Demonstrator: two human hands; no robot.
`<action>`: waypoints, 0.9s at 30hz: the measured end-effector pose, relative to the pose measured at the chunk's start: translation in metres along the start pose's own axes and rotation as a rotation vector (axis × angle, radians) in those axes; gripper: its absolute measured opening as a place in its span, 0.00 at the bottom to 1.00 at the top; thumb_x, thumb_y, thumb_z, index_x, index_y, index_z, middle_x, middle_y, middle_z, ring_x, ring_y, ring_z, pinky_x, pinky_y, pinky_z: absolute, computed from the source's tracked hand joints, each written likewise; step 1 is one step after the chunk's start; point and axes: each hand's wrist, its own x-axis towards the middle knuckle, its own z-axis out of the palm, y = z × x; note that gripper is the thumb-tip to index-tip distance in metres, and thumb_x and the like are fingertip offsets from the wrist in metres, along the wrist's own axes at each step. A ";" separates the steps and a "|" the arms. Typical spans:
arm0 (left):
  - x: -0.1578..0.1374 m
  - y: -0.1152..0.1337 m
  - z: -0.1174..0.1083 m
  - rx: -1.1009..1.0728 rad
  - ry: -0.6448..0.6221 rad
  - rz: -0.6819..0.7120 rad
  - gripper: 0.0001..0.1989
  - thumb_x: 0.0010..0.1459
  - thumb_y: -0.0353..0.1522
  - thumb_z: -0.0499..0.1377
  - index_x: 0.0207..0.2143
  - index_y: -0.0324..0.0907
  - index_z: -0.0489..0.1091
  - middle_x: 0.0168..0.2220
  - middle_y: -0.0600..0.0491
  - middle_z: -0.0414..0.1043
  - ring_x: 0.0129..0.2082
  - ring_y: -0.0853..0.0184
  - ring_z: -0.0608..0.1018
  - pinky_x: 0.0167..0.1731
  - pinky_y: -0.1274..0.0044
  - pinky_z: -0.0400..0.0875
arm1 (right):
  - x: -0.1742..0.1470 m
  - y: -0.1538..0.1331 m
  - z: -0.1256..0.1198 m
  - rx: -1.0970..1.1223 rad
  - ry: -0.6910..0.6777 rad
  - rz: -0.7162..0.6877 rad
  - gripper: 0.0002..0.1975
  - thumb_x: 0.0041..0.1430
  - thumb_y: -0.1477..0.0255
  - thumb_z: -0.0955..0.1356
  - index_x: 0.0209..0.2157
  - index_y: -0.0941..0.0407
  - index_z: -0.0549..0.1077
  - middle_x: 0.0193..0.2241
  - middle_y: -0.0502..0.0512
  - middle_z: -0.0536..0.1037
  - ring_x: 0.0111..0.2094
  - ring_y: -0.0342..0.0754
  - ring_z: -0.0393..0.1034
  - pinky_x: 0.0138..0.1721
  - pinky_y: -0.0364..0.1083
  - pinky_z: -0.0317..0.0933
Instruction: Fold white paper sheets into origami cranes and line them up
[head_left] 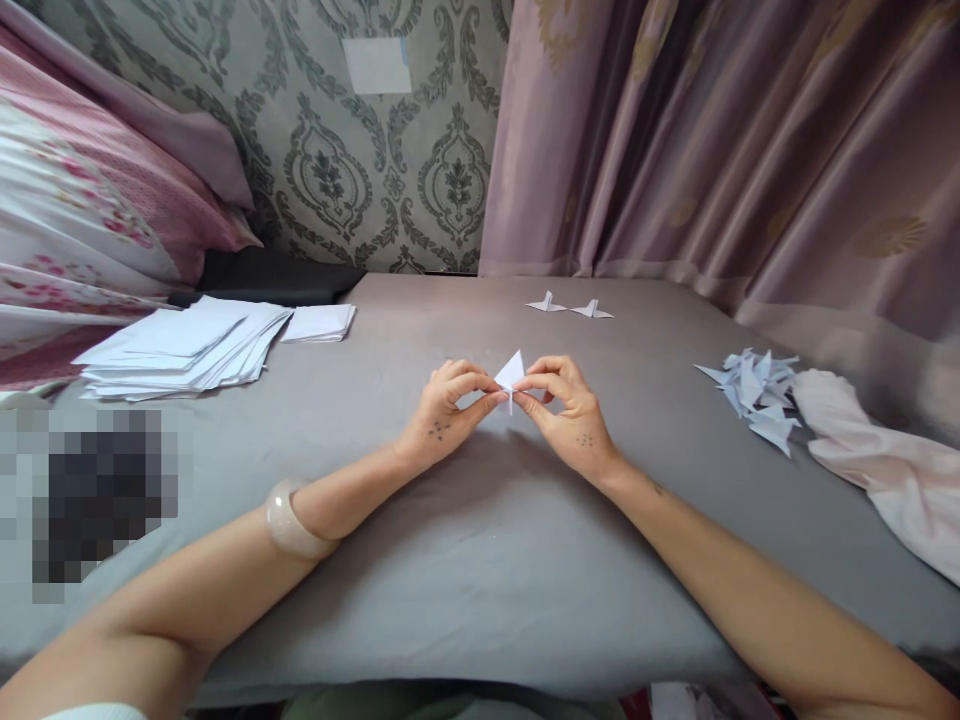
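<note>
A small folded white paper piece (511, 371) is held up above the grey cloth, with a pointed triangular flap on top and a narrow strip hanging below. My left hand (454, 405) pinches its left side between thumb and fingers. On the opposite side, my right hand (564, 405) grips it the same way, fingertips close to those of the left. The fingertips cover part of the folds at the centre.
Two folded paper birds (592, 309) stand farther back. A heap of folded paper pieces (754, 385) lies at right beside a pale pink cloth (862, 440). Stacked white paper sheets (180, 345) and a smaller paper stack (319, 323) are at left. Curtains (637, 130) hang behind.
</note>
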 end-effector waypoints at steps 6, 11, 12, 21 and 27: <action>0.000 -0.001 -0.001 0.108 0.029 0.083 0.03 0.57 0.33 0.62 0.33 0.44 0.73 0.34 0.52 0.71 0.37 0.66 0.72 0.44 0.70 0.63 | -0.002 0.000 0.001 -0.082 0.007 -0.030 0.04 0.57 0.71 0.69 0.34 0.48 0.77 0.39 0.54 0.69 0.43 0.48 0.67 0.42 0.49 0.65; 0.000 0.001 -0.002 0.105 0.062 0.121 0.03 0.57 0.32 0.62 0.32 0.43 0.72 0.36 0.51 0.69 0.38 0.66 0.72 0.45 0.70 0.64 | -0.001 -0.002 -0.001 -0.093 -0.049 -0.079 0.04 0.59 0.72 0.68 0.34 0.49 0.75 0.36 0.51 0.76 0.41 0.48 0.68 0.45 0.50 0.63; 0.000 0.001 -0.002 0.101 0.058 0.118 0.03 0.57 0.32 0.62 0.32 0.43 0.72 0.37 0.51 0.70 0.39 0.66 0.72 0.46 0.69 0.64 | -0.001 -0.002 -0.001 -0.087 -0.061 -0.083 0.04 0.60 0.72 0.67 0.34 0.49 0.75 0.35 0.51 0.77 0.41 0.48 0.68 0.45 0.50 0.63; 0.000 0.004 -0.005 -0.056 -0.062 -0.044 0.04 0.56 0.33 0.63 0.30 0.43 0.71 0.38 0.52 0.77 0.43 0.63 0.72 0.52 0.66 0.59 | -0.001 -0.004 -0.001 0.059 -0.127 -0.038 0.05 0.59 0.73 0.67 0.34 0.51 0.75 0.32 0.50 0.77 0.35 0.45 0.71 0.41 0.47 0.64; 0.001 0.003 -0.004 -0.380 -0.134 -0.262 0.09 0.54 0.36 0.64 0.30 0.39 0.72 0.33 0.50 0.75 0.35 0.67 0.75 0.44 0.73 0.66 | 0.000 -0.008 -0.003 0.225 -0.199 0.199 0.06 0.59 0.67 0.66 0.35 0.53 0.75 0.32 0.51 0.76 0.34 0.45 0.71 0.39 0.46 0.65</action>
